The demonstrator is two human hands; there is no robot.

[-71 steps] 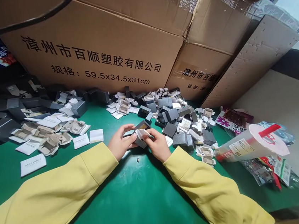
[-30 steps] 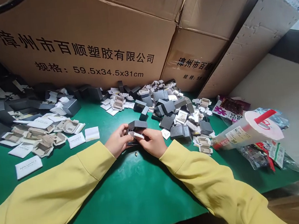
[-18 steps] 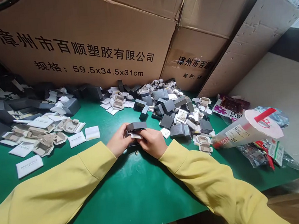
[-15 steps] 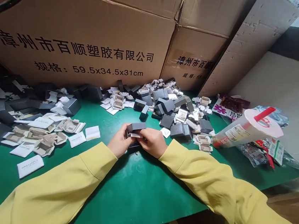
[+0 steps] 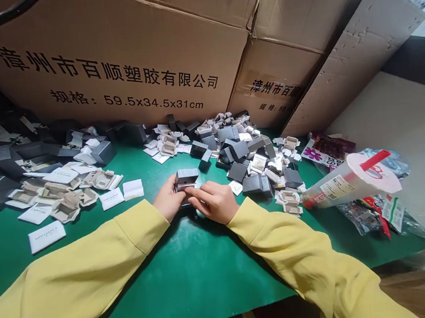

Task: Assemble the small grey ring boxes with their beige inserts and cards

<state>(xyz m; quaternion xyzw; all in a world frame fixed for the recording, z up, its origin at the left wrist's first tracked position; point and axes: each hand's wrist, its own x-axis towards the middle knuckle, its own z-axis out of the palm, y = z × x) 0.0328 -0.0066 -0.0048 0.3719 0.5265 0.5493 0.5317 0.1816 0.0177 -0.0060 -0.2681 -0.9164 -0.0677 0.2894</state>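
Observation:
A small black hinged box (image 5: 187, 173) stands with its lid raised in the middle of the table. My left hand (image 5: 168, 199) is closed round its left side, thumb along the front. From the right, my right hand (image 5: 215, 201) reaches into the box, its fingertips pressed on a white piece inside and its other fingers curled. My fingers hide most of that piece and the box's lower half. Just beyond lies a heap of small black boxes (image 5: 239, 150) mixed with white folded card inserts (image 5: 256, 164).
On the left are more black boxes (image 5: 101, 151), tan-backed card inserts (image 5: 65, 205) and white printed pads (image 5: 47, 236). A plastic cup with a red straw (image 5: 337, 189) leans at the right among snack packets (image 5: 325, 152). Large cartons (image 5: 129, 51) wall off the back of the green table (image 5: 195, 282).
The box has tipped back, so the inside of its lid now faces me. My right fingers have shifted left and lie flatter over the white piece. My left hand keeps its hold.

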